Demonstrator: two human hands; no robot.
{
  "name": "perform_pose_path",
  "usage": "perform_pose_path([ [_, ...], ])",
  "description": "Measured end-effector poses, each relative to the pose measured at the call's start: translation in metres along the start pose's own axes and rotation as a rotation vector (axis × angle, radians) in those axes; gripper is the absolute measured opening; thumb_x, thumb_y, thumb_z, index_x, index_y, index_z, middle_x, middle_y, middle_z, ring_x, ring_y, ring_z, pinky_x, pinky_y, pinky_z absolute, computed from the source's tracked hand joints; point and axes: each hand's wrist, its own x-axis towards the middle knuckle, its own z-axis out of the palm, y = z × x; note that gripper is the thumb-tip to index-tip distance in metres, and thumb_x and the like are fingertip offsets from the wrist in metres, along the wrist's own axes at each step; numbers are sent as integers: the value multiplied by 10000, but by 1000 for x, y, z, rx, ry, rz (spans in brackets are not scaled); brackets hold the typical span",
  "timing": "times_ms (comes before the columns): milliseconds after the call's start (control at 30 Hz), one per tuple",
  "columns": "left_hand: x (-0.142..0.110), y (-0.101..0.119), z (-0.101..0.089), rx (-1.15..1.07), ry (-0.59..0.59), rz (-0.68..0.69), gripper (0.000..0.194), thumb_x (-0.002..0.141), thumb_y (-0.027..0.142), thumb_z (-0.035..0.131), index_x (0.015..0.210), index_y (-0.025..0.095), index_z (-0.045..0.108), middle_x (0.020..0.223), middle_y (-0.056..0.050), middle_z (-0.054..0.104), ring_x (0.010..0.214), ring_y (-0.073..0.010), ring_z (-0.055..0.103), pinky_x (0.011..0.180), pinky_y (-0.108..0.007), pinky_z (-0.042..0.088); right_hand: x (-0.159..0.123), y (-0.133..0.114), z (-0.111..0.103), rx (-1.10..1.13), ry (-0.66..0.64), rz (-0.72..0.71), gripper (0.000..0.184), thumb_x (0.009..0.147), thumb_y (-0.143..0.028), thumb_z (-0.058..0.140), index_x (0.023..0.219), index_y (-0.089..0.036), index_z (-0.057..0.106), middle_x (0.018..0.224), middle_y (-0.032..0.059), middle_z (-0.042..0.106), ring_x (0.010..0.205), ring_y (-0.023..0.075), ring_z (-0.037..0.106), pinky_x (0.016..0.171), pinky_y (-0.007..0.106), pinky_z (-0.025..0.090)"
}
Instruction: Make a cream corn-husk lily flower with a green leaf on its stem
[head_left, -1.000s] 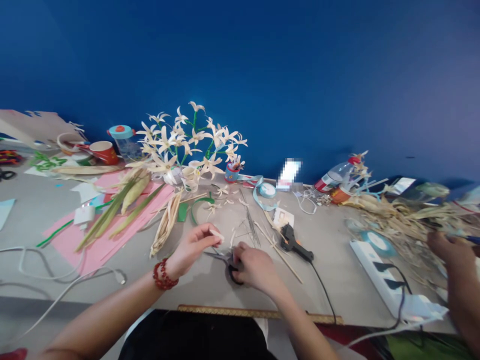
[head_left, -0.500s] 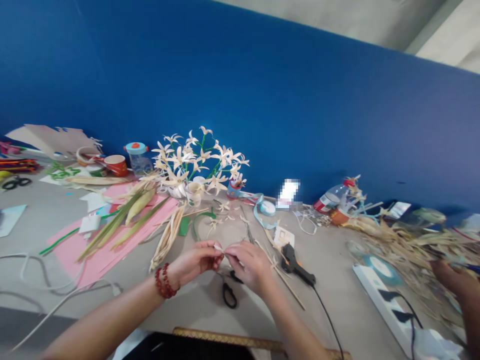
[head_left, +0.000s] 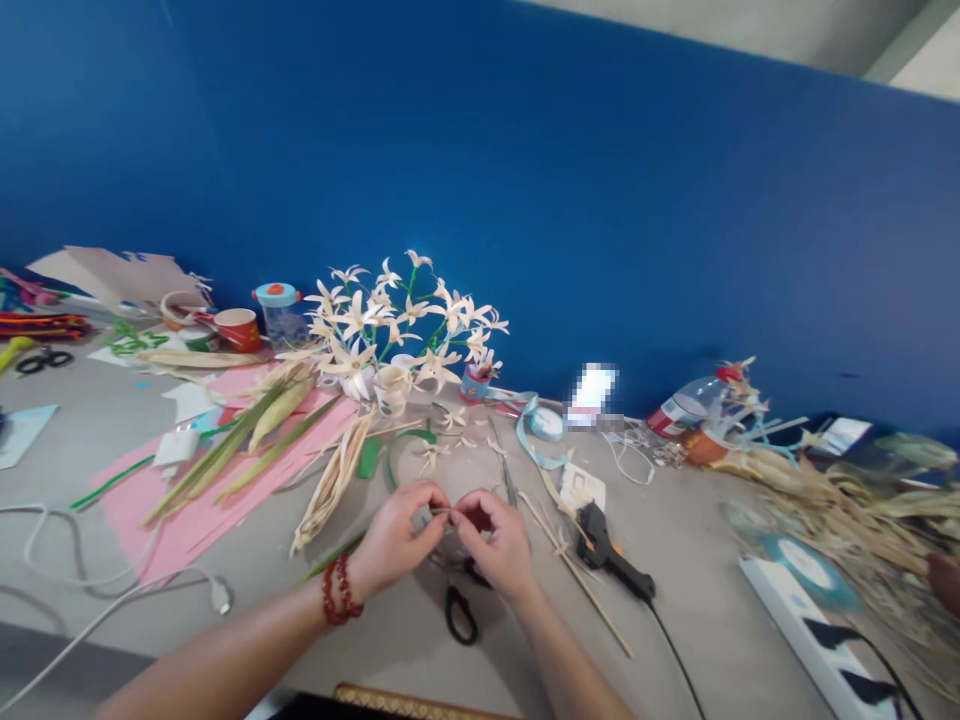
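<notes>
Fingertips almost meeting, my left hand and my right hand pinch the two ends of a small thin strip. It looks like corn husk, but the fingers cover most of it. Red beads circle my left wrist. Below the hands lie black-handled scissors, partly hidden. Behind them, loose pale husk petals are scattered near a green strip. Pale husk flowers on green stems stand in paper cups at the back.
On the right are a black glue gun with a cord, a thin stick and a white power strip. Another person's hand shows at the right edge by dried husks. Pink paper and white cables lie left.
My hands have turned so the fingertips now face each other across the thin strip, whose pale tip showed before. The view has shifted slightly, and the other person's hand shows less.
</notes>
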Motion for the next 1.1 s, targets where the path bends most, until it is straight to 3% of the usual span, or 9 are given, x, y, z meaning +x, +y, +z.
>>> perform_pose_path([
  [233,-7,-3,3,79,16,94,104,859,138,539,777,200,556,796,-30,639,803,-193,596,779,-333,469,-11,-8,1,-156,17,-48,123,881,-255,581,777,-200,616,641,-18,606,573,125,556,568,231,410],
  [433,-4,-6,-3,235,57,218,94,825,113,566,809,204,582,800,-36,662,853,-222,610,875,-399,465,-14,-10,5,-163,72,-40,133,869,-231,587,741,-201,604,639,-18,616,573,121,567,584,234,419],
  [600,2,-20,-19,261,162,169,91,840,119,558,853,195,607,849,-63,661,868,-232,612,829,-393,483,-13,-9,0,-109,185,-53,121,841,-198,585,721,-204,587,621,-32,587,561,112,550,570,218,425],
  [767,2,-10,-18,138,-29,141,162,871,212,598,1029,195,626,984,-82,686,965,-236,617,877,-388,485,-11,-9,1,-53,140,-17,118,834,-209,584,717,-200,590,613,-30,588,550,112,548,554,213,435],
  [900,0,-3,-7,117,-82,160,64,873,169,559,847,199,609,794,-32,650,819,-197,605,880,-382,472,-11,-13,6,-70,120,-11,126,836,-225,587,713,-198,597,614,-23,597,550,116,552,546,219,433],
  [1100,-1,-9,-7,183,-7,145,131,842,136,529,730,205,533,709,-14,579,747,-193,556,786,-363,458,-12,-16,7,-126,163,-60,131,826,-213,592,696,-205,591,604,-21,602,547,122,563,561,234,442],
])
